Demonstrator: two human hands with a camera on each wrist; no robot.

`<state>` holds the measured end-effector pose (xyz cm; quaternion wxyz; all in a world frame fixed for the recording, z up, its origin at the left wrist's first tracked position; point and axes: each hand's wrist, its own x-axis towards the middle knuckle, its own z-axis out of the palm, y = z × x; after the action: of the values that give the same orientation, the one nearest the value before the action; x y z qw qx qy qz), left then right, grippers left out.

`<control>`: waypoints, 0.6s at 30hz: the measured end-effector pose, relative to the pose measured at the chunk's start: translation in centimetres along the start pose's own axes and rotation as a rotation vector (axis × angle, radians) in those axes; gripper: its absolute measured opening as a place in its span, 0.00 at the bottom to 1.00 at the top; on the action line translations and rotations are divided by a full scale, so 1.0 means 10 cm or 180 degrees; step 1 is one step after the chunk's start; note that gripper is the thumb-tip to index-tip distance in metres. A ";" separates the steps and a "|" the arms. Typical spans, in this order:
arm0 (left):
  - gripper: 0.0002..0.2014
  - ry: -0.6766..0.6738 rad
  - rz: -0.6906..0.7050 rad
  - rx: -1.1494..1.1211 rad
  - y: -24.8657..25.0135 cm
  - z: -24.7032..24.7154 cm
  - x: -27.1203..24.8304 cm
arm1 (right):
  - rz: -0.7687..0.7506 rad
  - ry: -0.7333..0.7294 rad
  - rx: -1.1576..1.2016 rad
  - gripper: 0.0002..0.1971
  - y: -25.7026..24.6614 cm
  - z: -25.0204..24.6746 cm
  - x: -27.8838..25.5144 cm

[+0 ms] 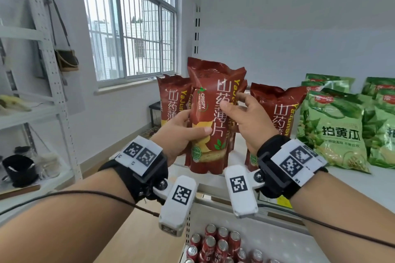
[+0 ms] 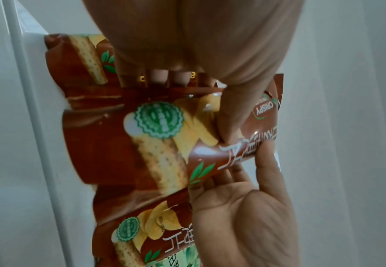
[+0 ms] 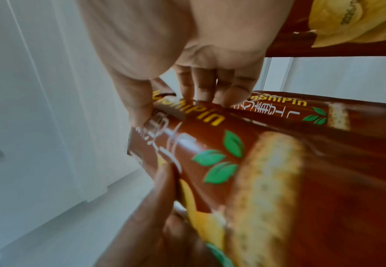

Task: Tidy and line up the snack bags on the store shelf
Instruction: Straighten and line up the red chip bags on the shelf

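Note:
A brown yam-crisp bag point(image 1: 210, 117) stands upright at the front of the white shelf point(image 1: 346, 188), held between both hands. My left hand point(image 1: 183, 132) grips its left side, thumb across the front point(image 2: 230, 119). My right hand point(image 1: 245, 117) pinches the bag's right edge, thumb on the front and fingers behind point(image 3: 212, 90). More brown bags stand close behind it point(image 1: 173, 100) and to its right point(image 1: 280, 111). Green cucumber-flavour bags point(image 1: 339, 132) lean in a row further right.
Red drink cans point(image 1: 215, 245) fill the shelf level below. A barred window point(image 1: 132, 25) and a pegboard rack point(image 1: 42, 49) with hanging bags are on the left. The shelf's white back wall point(image 1: 299, 28) rises behind the bags.

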<state>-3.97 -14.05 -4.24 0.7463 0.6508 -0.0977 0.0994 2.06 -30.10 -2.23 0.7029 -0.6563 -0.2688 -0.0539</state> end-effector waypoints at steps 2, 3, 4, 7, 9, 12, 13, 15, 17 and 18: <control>0.23 0.0093 0.0062 -0.0140 0.04 -0.04 0.01 | 0.0089 -0.0128 -0.0047 0.18 0.01 0.03 -0.04; 0.22 0.0142 0.0081 -0.0233 0.06 -0.06 0.01 | 0.0187 -0.0213 -0.0062 0.19 0.03 0.04 -0.06; 0.21 0.0169 0.0095 -0.0309 0.08 -0.07 0.02 | 0.0300 -0.0279 -0.0050 0.19 0.06 0.05 -0.08; 0.24 0.0184 0.0158 -0.0363 0.11 -0.10 0.01 | 0.0458 -0.0241 0.0019 0.16 0.07 0.12 -0.17; 0.30 0.0188 0.0199 -0.0303 0.09 -0.11 -0.02 | 0.0354 -0.0061 0.0015 0.15 0.07 0.18 -0.20; 0.39 0.0133 0.0111 0.0001 0.04 -0.11 -0.11 | 0.0201 0.0156 0.0131 0.13 0.03 0.26 -0.25; 0.40 0.0147 0.0105 0.0057 0.04 -0.11 -0.13 | 0.0185 0.0155 0.0128 0.13 0.02 0.27 -0.26; 0.40 0.0248 0.0185 0.0017 0.08 -0.13 -0.14 | 0.0160 0.0001 0.0135 0.16 -0.01 0.30 -0.28; 0.37 0.0392 0.0271 -0.0181 0.15 -0.15 -0.13 | 0.0040 -0.0235 0.0133 0.19 -0.04 0.33 -0.28; 0.34 0.0457 0.0306 -0.0296 0.19 -0.16 -0.12 | -0.0051 -0.0379 0.0123 0.21 -0.05 0.34 -0.27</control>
<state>-5.64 -12.25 -2.98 0.7751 0.6013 -0.0797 0.1768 -1.50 -27.68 -3.07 0.6977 -0.6425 -0.3164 -0.0152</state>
